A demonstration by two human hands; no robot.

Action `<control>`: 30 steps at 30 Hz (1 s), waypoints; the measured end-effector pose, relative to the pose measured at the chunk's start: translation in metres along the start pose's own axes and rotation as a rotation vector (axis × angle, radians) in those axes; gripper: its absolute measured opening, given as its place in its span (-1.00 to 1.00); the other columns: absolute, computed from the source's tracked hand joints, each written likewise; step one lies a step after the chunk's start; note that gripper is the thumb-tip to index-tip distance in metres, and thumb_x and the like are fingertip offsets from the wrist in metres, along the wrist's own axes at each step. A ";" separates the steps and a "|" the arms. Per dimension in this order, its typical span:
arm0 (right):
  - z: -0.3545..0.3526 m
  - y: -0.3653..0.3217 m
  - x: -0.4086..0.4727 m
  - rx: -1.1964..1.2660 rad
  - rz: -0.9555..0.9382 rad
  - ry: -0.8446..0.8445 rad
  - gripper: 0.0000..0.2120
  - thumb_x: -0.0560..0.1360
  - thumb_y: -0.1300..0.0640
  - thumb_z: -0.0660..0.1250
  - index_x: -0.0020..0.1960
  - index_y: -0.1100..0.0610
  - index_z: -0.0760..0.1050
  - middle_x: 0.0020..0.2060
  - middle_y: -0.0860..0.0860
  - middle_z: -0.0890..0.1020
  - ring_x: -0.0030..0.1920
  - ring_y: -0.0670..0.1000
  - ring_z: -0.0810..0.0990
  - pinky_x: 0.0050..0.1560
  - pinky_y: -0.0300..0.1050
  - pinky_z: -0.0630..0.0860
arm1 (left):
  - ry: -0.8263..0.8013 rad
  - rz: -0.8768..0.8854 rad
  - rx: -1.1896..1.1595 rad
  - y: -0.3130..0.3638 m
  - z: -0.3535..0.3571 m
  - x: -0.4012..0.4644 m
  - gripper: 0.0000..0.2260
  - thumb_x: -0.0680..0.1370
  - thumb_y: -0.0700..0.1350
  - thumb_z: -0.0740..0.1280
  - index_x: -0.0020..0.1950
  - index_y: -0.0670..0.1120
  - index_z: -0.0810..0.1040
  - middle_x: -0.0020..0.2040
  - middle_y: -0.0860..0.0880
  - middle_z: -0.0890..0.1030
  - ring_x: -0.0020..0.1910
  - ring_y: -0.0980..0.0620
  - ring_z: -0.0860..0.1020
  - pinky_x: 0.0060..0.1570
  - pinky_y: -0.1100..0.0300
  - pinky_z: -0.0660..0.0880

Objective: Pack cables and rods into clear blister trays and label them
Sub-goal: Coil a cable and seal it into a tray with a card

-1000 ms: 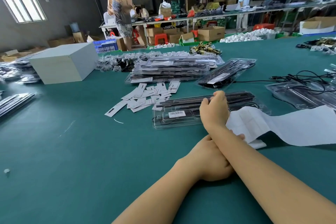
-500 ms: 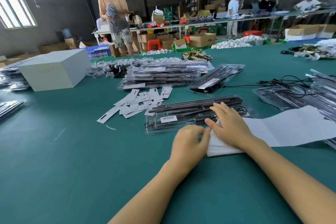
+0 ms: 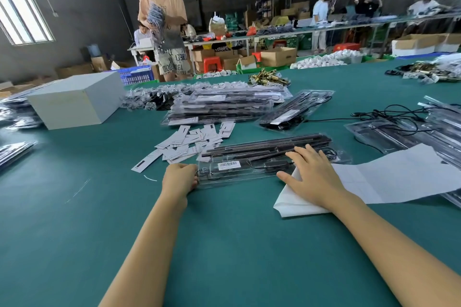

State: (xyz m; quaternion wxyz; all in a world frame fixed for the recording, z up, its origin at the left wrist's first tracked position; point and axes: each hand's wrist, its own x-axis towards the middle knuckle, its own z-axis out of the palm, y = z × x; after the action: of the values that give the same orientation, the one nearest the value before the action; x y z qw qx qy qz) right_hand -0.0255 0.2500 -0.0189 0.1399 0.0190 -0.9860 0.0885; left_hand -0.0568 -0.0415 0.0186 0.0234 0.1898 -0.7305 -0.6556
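A clear blister tray (image 3: 252, 172) holding black rods and a cable lies in front of me on the green table (image 3: 224, 244), with a barcode label (image 3: 228, 165) on its lid. My left hand (image 3: 179, 178) grips the tray's left end, fingers curled at its edge. My right hand (image 3: 313, 174) lies flat, fingers spread, pressing on the tray's right part and on a white backing sheet (image 3: 389, 177). Loose paper labels (image 3: 197, 139) are scattered just behind the tray.
A stack of packed blister trays (image 3: 224, 107) and one single pack (image 3: 294, 112) lie farther back. Loose black cables (image 3: 399, 117) and open trays (image 3: 389, 134) sit at right. A grey box (image 3: 74, 99) stands at left. A person stands across the table.
My hands have moved apart: the left slid to the tray's left end and took hold of it, and the right now lies flat on the tray's right part.
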 end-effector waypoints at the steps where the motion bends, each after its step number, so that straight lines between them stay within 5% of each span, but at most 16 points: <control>1: 0.000 0.000 0.000 0.000 0.003 -0.002 -0.34 0.50 -0.36 0.00 0.49 -0.03 0.20 0.52 -0.01 0.19 0.54 0.05 0.00 0.51 0.08 -0.11 | -0.011 -0.015 -0.029 0.000 -0.001 0.000 -0.79 0.50 -0.32 0.30 -0.33 -0.18 0.44 -0.41 -0.10 0.45 -0.44 0.01 0.38 -0.36 0.22 0.41; 3: 0.000 -0.001 0.001 0.005 0.011 -0.003 -0.33 0.50 -0.37 0.01 0.49 -0.03 0.20 0.51 -0.01 0.19 0.53 0.04 0.02 0.51 0.09 -0.11 | -0.011 -0.031 -0.071 -0.002 -0.002 0.000 -0.82 0.49 -0.38 0.31 -0.32 -0.24 0.48 -0.41 -0.13 0.49 -0.43 0.00 0.43 -0.44 0.28 0.43; 6: 0.001 -0.003 0.000 -0.001 0.018 0.000 -0.34 0.50 -0.37 0.02 0.48 -0.04 0.21 0.50 0.00 0.21 0.53 0.05 0.05 0.50 0.09 -0.11 | -0.022 -0.012 -0.038 -0.006 0.000 0.001 -0.84 0.45 -0.41 0.32 -0.32 -0.27 0.51 -0.39 -0.14 0.49 -0.36 -0.03 0.40 -0.31 0.20 0.38; 11: 0.000 -0.004 0.000 0.007 0.029 -0.004 -0.33 0.49 -0.38 0.02 0.48 -0.03 0.20 0.50 0.02 0.21 0.53 0.06 0.05 0.50 0.10 -0.12 | -0.086 0.006 0.017 -0.004 0.004 -0.003 -0.78 0.48 -0.16 0.45 -0.27 -0.21 0.48 -0.31 -0.11 0.42 -0.28 -0.05 0.32 -0.16 0.14 0.33; 18: -0.003 -0.005 -0.002 0.005 0.052 0.008 -0.28 0.46 -0.42 0.01 0.49 -0.04 0.19 0.50 0.06 0.21 0.52 0.08 0.05 0.50 0.09 -0.11 | -0.120 -0.043 -0.174 0.000 0.007 -0.011 -0.94 0.50 -0.29 0.41 -0.17 -0.20 0.58 -0.19 -0.12 0.60 -0.19 0.03 0.56 -0.17 0.26 0.53; 26: -0.011 -0.011 -0.004 -0.052 0.043 0.011 -0.18 0.39 -0.48 0.08 0.51 -0.05 0.12 0.49 0.00 0.22 0.52 0.12 0.05 0.50 0.17 -0.08 | -0.183 -0.012 -0.396 0.008 0.012 -0.023 -0.85 0.52 -0.32 0.35 0.06 -0.23 0.46 -0.16 -0.16 0.58 -0.36 -0.03 0.59 -0.40 0.22 0.57; 30: -0.020 -0.017 -0.008 -0.167 0.023 0.142 -0.27 0.41 -0.34 0.29 0.46 0.00 0.28 0.37 0.06 0.41 0.41 0.16 0.31 0.39 0.15 0.19 | -0.277 0.082 -0.642 0.021 0.013 -0.034 -0.76 0.46 -0.34 0.38 0.08 -0.23 0.44 -0.29 -0.08 0.59 -0.43 0.01 0.60 -0.41 0.27 0.56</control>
State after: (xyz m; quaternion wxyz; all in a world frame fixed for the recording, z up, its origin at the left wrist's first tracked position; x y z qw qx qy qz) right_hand -0.0117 0.2368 0.0003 0.2093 -0.0103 -0.9778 0.0085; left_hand -0.0340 -0.0173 0.0444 0.0091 0.0526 -0.4906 -0.8698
